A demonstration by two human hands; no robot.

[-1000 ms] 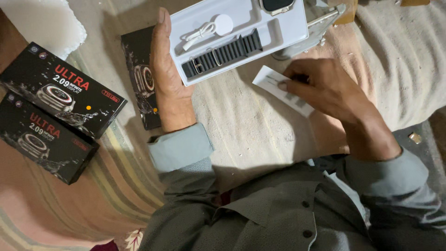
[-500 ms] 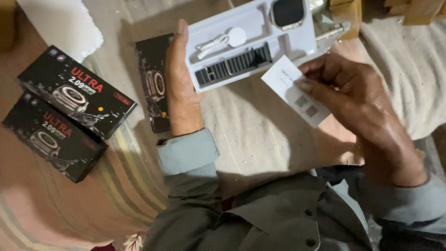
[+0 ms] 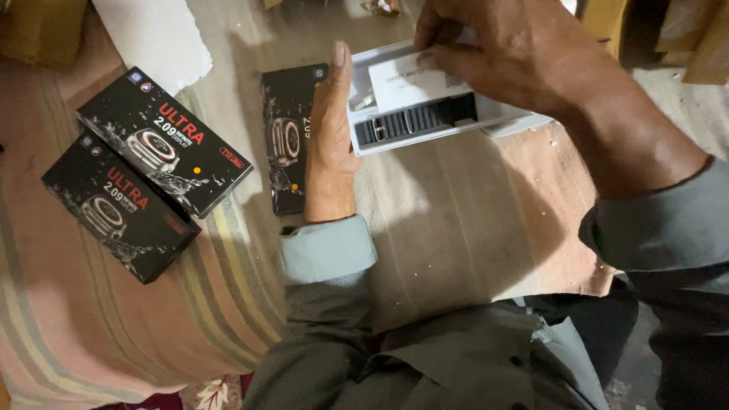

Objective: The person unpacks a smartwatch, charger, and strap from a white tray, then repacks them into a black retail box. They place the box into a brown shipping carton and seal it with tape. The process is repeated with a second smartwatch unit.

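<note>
My left hand (image 3: 331,137) grips the left end of a white plastic tray (image 3: 510,121) that holds a dark ribbed watch strap (image 3: 414,121) and a white cable (image 3: 364,100). My right hand (image 3: 524,49) presses a small white booklet (image 3: 410,83) flat onto the top of that tray, its fingers closed on the booklet's upper edge. A black watch box lid (image 3: 287,144) lies just left of my left hand, partly hidden by it.
Two closed black watch boxes (image 3: 163,140) (image 3: 118,205) lie side by side at the left on a striped pink mat (image 3: 91,326). A white sheet (image 3: 152,34) lies at the upper left. A beige cloth (image 3: 456,235) covers the floor under the tray.
My right hand carried the white booklet from beside the tray up onto it. The view moved closer, and the watch face at the tray's top is now hidden.
</note>
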